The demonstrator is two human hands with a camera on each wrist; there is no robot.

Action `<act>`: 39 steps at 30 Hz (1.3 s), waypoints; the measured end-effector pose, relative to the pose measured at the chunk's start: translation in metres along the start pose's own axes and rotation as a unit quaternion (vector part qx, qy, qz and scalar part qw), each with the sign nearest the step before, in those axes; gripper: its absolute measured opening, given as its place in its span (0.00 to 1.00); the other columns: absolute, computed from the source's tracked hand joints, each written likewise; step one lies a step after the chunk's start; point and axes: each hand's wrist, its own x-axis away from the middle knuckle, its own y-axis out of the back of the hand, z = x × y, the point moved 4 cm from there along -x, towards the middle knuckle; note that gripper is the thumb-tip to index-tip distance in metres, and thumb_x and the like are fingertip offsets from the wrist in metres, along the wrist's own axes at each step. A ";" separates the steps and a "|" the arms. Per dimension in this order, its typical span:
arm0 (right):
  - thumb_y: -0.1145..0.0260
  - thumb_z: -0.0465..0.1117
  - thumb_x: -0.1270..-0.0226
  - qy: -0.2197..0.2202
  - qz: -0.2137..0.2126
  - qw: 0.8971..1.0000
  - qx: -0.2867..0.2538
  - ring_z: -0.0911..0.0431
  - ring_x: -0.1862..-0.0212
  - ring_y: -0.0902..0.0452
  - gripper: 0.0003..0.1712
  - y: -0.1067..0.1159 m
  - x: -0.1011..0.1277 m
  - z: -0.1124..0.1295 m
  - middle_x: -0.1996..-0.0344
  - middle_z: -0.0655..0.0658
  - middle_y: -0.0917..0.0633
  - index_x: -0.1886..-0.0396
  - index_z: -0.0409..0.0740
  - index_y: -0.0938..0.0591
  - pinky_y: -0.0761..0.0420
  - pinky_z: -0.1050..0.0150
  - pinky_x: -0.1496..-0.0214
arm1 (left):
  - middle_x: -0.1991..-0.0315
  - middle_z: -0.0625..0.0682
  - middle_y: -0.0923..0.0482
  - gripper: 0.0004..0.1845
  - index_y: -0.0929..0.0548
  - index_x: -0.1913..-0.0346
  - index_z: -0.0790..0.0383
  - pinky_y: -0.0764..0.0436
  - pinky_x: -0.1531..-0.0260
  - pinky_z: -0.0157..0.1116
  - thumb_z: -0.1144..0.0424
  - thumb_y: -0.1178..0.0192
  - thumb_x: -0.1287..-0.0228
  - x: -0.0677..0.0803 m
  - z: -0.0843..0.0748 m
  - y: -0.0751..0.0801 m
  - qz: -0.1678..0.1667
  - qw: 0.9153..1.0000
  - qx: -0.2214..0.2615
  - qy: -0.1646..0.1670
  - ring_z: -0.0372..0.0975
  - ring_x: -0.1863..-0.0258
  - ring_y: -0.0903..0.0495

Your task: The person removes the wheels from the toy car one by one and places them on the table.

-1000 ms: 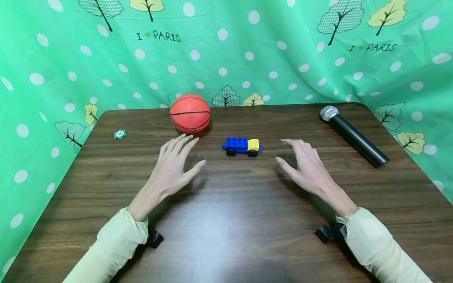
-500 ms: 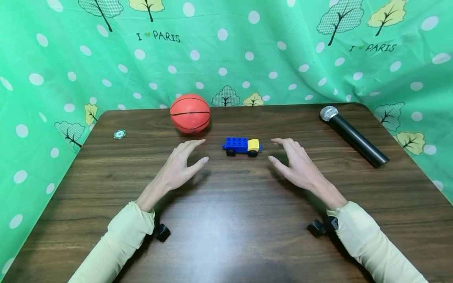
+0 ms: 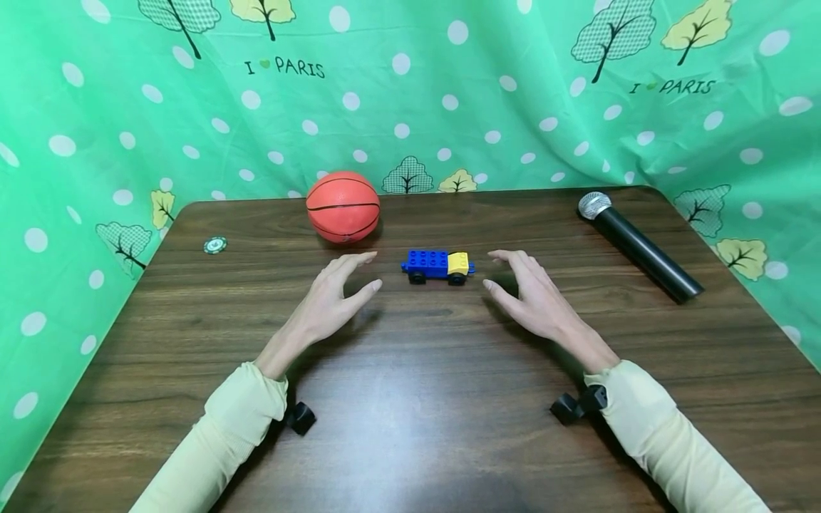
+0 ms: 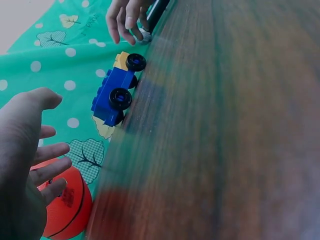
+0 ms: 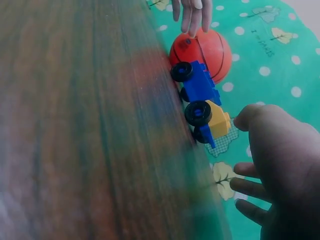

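A small toy truck [image 3: 427, 264], blue with a yellow cab and black wheels, stands on the wooden table between the two hands. To its left hovers my left hand [image 3: 330, 296], fingers loosely bent, thumb apart, holding nothing. My right hand [image 3: 535, 296] mirrors it on the cab side, also with nothing in it. In the left wrist view, the truck [image 4: 114, 92] lies beyond the left thumb. The right wrist view has the yellow cab [image 5: 218, 121] close to the right thumb in the picture. Gaps separate both hands from the truck in the head view.
An orange-red basketball [image 3: 343, 206] sits at the back edge, just behind the left hand. A black microphone [image 3: 641, 246] lies slanted at the right. On the far left is a green-and-white poker chip [image 3: 214, 245]. A green dotted curtain [image 3: 423, 92] hangs behind the table [image 3: 410, 427].
Both hands have moved inward, closer to the toy truck on either side. My left fingers have come away from in front of the basketball. The truck and other objects have stayed in place.
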 end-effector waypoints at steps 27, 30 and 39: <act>0.34 0.41 0.24 0.001 -0.005 0.999 -0.042 0.42 0.38 0.28 0.27 -0.015 -0.014 0.000 0.41 0.36 0.23 0.31 0.38 0.28 0.29 0.41 0.36 | 0.38 0.56 0.21 0.26 0.23 0.31 0.62 0.30 0.34 0.50 0.55 0.35 0.26 -0.022 0.003 -0.017 0.002 0.998 0.063 -0.004 0.46 0.35 0.26; 0.34 0.41 0.24 0.005 -0.007 0.999 -0.051 0.43 0.39 0.27 0.27 -0.016 -0.016 0.001 0.42 0.37 0.22 0.31 0.38 0.28 0.29 0.42 0.37 | 0.38 0.56 0.21 0.26 0.22 0.31 0.62 0.29 0.34 0.49 0.56 0.35 0.27 -0.024 0.003 -0.020 0.002 0.998 0.064 -0.006 0.46 0.35 0.26; 0.34 0.42 0.24 0.013 -0.010 0.998 -0.057 0.43 0.40 0.27 0.27 -0.019 -0.019 0.002 0.42 0.37 0.22 0.31 0.37 0.28 0.28 0.43 0.37 | 0.38 0.56 0.21 0.25 0.22 0.32 0.62 0.30 0.34 0.47 0.57 0.35 0.27 -0.032 0.001 -0.026 0.009 0.998 0.065 -0.017 0.45 0.36 0.26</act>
